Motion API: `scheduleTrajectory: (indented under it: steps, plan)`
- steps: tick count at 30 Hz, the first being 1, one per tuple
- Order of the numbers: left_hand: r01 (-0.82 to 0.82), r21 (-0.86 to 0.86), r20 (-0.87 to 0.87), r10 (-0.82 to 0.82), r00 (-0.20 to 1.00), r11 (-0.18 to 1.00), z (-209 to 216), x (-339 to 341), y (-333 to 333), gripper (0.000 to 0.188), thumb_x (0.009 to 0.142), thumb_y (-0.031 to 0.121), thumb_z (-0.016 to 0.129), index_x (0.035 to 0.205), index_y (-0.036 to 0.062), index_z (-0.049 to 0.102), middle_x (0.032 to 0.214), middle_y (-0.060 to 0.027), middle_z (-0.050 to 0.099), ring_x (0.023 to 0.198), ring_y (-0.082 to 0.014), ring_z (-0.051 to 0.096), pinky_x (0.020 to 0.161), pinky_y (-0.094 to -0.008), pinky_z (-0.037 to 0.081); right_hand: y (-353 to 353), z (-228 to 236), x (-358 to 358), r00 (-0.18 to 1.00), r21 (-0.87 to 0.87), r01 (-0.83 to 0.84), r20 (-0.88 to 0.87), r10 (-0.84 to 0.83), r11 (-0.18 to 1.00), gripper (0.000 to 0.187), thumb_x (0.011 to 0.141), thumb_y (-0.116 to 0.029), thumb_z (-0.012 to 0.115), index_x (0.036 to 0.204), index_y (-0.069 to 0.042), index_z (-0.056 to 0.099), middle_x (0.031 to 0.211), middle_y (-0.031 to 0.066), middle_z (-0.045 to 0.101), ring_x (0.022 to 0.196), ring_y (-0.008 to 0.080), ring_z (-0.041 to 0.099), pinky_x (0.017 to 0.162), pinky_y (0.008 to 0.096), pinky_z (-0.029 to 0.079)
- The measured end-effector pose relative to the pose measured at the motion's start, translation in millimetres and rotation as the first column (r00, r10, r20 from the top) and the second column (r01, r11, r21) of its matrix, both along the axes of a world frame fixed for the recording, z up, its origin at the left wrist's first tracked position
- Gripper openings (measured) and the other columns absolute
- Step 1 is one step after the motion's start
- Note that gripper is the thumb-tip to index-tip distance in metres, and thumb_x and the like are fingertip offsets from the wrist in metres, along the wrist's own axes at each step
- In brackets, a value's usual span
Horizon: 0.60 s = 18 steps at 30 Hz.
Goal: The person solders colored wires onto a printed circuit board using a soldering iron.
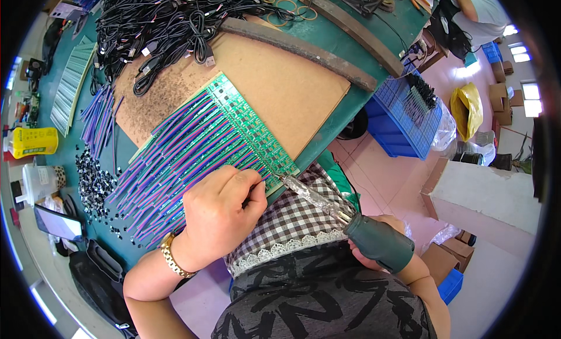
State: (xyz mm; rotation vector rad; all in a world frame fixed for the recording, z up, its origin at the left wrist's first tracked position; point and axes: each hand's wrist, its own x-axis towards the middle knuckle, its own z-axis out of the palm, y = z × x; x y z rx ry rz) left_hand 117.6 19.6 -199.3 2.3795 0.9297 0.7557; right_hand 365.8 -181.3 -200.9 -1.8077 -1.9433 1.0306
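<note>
A panel of green circuit boards (pixel 245 125) lies slantwise at the table's near edge. Rows of thin red, blue and black wires (pixel 175 146) run across it toward the left. Low over these wires, my left hand (pixel 222 204), with a gold watch (pixel 173 257) at the wrist, is closed in a pinch on a wire near the panel's edge; its fingers mostly hide the wire. My right hand (pixel 397 224) grips the dark green handle of a soldering iron (pixel 380 244). The iron's tip meets the boards just right of my left fingertips.
Beneath the panel is a brown board (pixel 286 76), with two dark bars (pixel 298 49) beyond. Black cables (pixel 158 29) heap at the back left. Small black connectors (pixel 93 181) and loose wires (pixel 100 117) lie left. A blue crate (pixel 403 120) stands right; another person (pixel 479 14) is far right.
</note>
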Motion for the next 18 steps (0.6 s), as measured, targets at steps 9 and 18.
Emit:
scheduleTrajectory:
  steps: [9, 18]
  plan:
    - [0.007, 0.005, 0.005, -0.007, 1.000, 1.000, 2, 1, 1, 0.013, 0.070, -0.005, 0.073, 0.077, 0.0028, 0.064, 0.064, -0.0047, 0.057, 0.048, -0.0142, 0.053, 0.042, -0.0265, 0.042, 7, 7, -6, 0.975, 0.000, 0.147, -0.169, -0.145, 0.989, 0.011, 0.073, -0.023, 0.068, 0.078, -0.012, 0.065, 0.071, 0.0023, 0.065, 0.063, 0.0227, 0.063, 0.060, 0.0324, 0.051]
    - [-0.003, 0.011, 0.020, 0.003, 1.000, 1.000, 1, -4, 1, 0.013, 0.070, -0.004, 0.073, 0.078, 0.0026, 0.065, 0.065, -0.0058, 0.059, 0.049, -0.0161, 0.056, 0.044, -0.0284, 0.044, 17, 19, -12, 0.964, -0.102, 0.228, -0.118, -0.240, 0.968, 0.011, 0.080, -0.020, 0.066, 0.078, -0.010, 0.062, 0.073, 0.0034, 0.063, 0.064, 0.0177, 0.061, 0.061, 0.0298, 0.048]
